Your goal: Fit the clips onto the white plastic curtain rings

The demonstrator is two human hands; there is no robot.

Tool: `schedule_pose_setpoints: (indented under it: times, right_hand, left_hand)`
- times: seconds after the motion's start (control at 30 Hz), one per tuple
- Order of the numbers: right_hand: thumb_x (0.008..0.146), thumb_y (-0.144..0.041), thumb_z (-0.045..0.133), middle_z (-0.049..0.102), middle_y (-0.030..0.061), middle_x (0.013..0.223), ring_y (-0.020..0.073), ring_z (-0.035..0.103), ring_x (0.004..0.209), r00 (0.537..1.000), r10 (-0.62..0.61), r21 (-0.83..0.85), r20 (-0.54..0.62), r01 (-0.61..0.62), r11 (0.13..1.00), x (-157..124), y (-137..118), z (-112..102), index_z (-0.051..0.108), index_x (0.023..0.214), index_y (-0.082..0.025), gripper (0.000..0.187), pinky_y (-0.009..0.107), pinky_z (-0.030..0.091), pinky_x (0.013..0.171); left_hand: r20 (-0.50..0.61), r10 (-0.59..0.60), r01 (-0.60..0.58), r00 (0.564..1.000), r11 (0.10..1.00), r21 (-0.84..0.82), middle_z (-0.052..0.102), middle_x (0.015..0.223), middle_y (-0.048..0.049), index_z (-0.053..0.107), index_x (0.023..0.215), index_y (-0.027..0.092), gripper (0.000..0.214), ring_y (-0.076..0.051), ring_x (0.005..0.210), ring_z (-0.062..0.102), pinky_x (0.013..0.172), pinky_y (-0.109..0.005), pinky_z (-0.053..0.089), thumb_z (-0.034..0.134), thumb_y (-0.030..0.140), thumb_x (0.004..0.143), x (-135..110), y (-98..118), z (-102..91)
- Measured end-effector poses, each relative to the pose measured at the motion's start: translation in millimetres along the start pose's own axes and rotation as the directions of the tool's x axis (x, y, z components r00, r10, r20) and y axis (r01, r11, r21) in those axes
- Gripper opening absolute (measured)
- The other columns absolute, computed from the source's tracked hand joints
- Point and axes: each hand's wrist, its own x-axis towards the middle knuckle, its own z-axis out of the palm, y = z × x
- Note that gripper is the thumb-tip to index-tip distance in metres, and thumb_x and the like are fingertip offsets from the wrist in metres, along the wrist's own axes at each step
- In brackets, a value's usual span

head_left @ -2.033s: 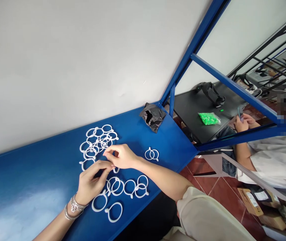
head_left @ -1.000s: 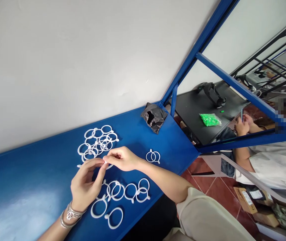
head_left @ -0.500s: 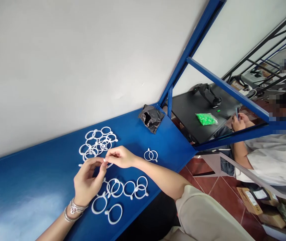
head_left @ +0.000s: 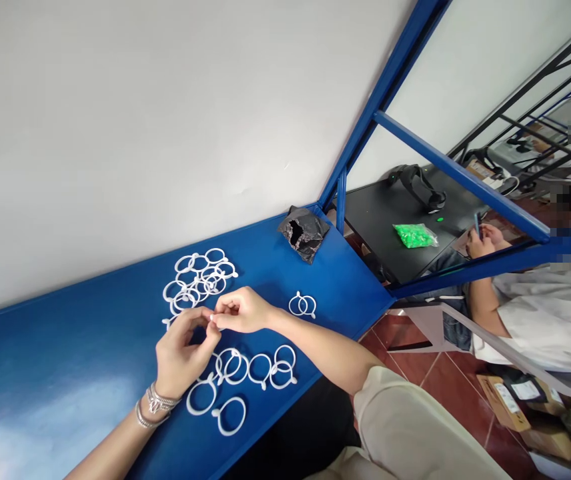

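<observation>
A black bag (head_left: 304,233) lies at the table's (head_left: 65,360) far corner, loose rings (head_left: 199,277) near both long edges. The left hand (head_left: 183,353) and right hand (head_left: 241,311) pinch a single ring (head_left: 214,321) tightly.

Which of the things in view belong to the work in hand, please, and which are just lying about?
In hand: held ring, between left hand and right hand; ring pile; ring row; ring pair.
Lying about: black bag; green packet.

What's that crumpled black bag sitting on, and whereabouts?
In the head view, the crumpled black bag lies on the blue table, at its far right corner by the foot of the blue post, right of the pile of white rings.
</observation>
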Motion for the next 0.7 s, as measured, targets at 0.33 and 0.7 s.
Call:
schedule_pose_setpoints:
  times: [0.33,0.7]
  right_hand:
    - [0.078,-0.029,0.079,0.057,-0.0065,0.063,0.0112,0.052,0.064,0.999,0.033,-0.108,0.006,-0.032,0.994,-13.2,-22.6,1.0,0.063,0.067,-0.021,0.021,0.026,0.039,0.062]
    - [0.074,-0.022,0.075,0.053,-0.0079,0.06,0.0106,0.046,0.06,0.996,0.044,-0.255,-0.075,-0.062,0.965,-21.8,-27.1,11.0,0.056,0.064,-0.022,0.021,0.028,0.037,0.062]
  left_hand:
    - [-0.014,0.203,-0.199,0.979,0.969,0.147,0.074,0.086,0.0014,0.068,0.102,0.021,0.007,-0.011,0.07,0.069,0.073,-0.022,0.059,0.072,0.019,0.097,5.1,19.1,-1.7]
    - [0.014,0.283,-0.281,0.959,0.947,0.157,0.074,0.09,-0.0018,0.067,0.105,0.021,0.013,-0.015,0.077,0.073,0.077,-0.025,0.059,0.078,0.021,0.097,1.0,18.5,-2.9]
